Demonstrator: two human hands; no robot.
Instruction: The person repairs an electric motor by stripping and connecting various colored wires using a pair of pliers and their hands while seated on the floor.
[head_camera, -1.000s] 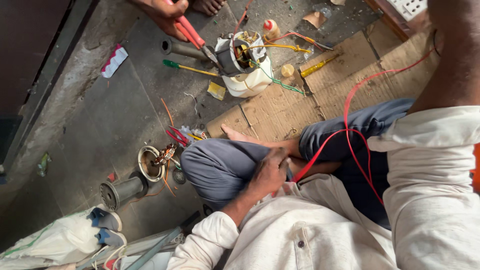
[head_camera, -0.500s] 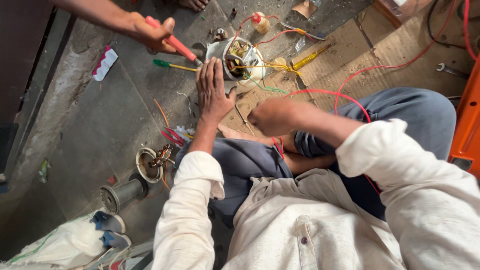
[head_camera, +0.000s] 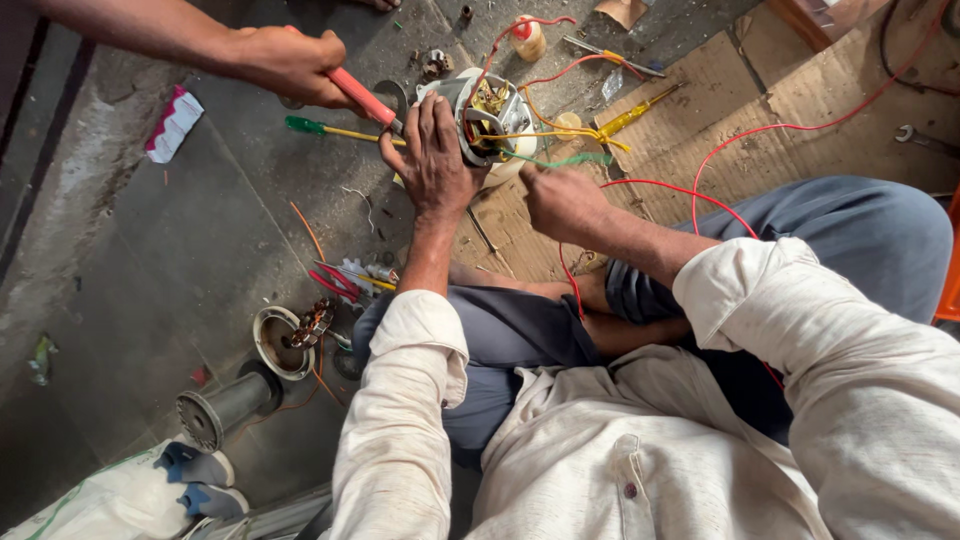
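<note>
The person sits on the floor (head_camera: 130, 260) with a small white-cased electric motor (head_camera: 490, 120) set down just beyond the knees, at the far middle of the scene, partly on the grey floor and partly on flattened cardboard (head_camera: 760, 130). The left hand (head_camera: 432, 155) lies flat against the motor's left flank, fingers (head_camera: 425, 115) spread and curled up over the casing, apparently to steady it against pressure from that side. The right hand (head_camera: 560, 198) sits just near and right of the motor, closed loosely; it seems to pinch the green wire (head_camera: 570, 160) leading from the windings, though the fingertips are hidden and the grip cannot be confirmed. A co-worker's hand (head_camera: 290, 62) reaches in from the far left, clenched around a red-handled tool (head_camera: 362, 98) whose tip meets the motor beside the left hand's fingers. A green-handled screwdriver (head_camera: 340, 129) lies on the floor under that tool. Red wire (head_camera: 780, 128) loops across the cardboard. Nearer left stand red pliers (head_camera: 338, 282), a wound stator in a white housing (head_camera: 290, 338) and a grey metal cylinder (head_camera: 225, 405).
</note>
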